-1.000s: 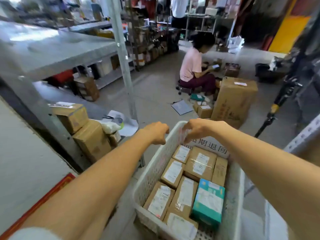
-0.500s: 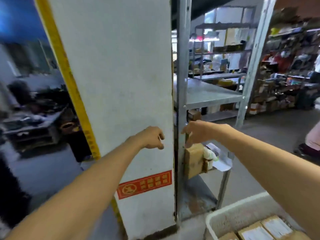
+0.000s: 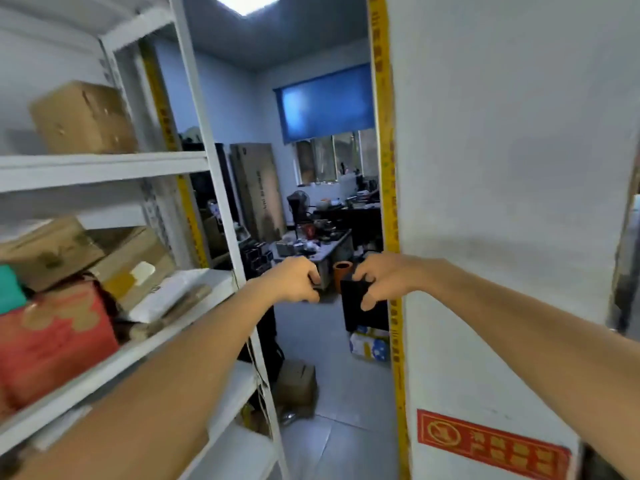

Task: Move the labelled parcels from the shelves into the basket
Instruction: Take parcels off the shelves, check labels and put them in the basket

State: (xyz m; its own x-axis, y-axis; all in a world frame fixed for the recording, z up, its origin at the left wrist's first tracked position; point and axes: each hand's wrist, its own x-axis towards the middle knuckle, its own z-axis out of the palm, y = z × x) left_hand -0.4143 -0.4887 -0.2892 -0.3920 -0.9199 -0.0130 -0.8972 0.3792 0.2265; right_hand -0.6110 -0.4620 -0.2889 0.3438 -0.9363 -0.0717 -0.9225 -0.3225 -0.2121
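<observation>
A white metal shelf rack (image 3: 214, 202) stands at my left. Its middle shelf holds a red box (image 3: 52, 341), a brown carton with a pale label (image 3: 135, 265), a white flat parcel (image 3: 173, 292) and a teal item (image 3: 10, 289). On the shelf above sits a cardboard box (image 3: 83, 119). My left hand (image 3: 298, 278) and my right hand (image 3: 381, 278) are stretched forward at mid-frame, close together, fingers curled, holding nothing. Both are apart from the shelf. The basket is out of view.
A white pillar (image 3: 519, 202) with yellow tape along its edge and a red sign (image 3: 491, 445) fills the right. Between rack and pillar a narrow passage leads to a cluttered room. A brown box (image 3: 298, 379) and a printed pack (image 3: 369, 346) lie on its floor.
The view has swung left, from the basket past the pillar to the white rack. Both hands stayed out in front, curled and with nothing in them.
</observation>
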